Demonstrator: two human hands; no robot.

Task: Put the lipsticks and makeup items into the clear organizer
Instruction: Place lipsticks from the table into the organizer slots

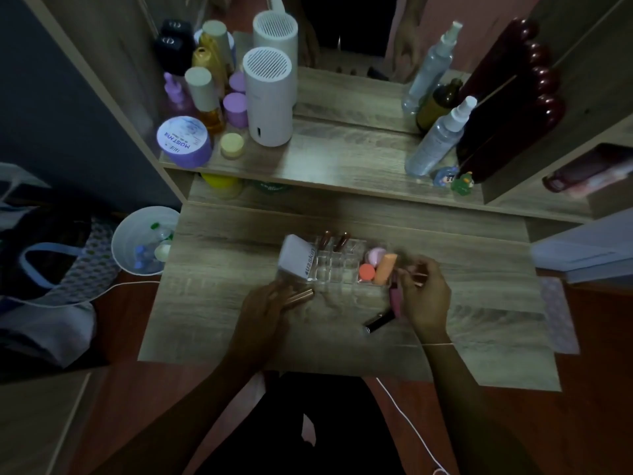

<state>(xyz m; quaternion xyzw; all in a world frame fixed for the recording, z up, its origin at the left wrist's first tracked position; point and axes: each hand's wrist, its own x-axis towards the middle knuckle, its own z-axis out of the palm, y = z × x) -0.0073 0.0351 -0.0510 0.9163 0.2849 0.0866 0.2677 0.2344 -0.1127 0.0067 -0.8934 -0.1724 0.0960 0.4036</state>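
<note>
Lipsticks — a rose-gold tube gripped in the left hand, a pink one pinched by the right hand — look light, rigid, slick; grip mid-barrel.

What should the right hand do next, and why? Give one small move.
Probably carry the pink tube that the right hand holds up to the clear organizer and stand it in an empty slot. The tube is already gripped beside the organizer's right end, the front slots look empty, and two lipsticks already stand at the back. The black tube can wait on the table.

Hands at clear organizer, perhaps gripping lipsticks
</note>
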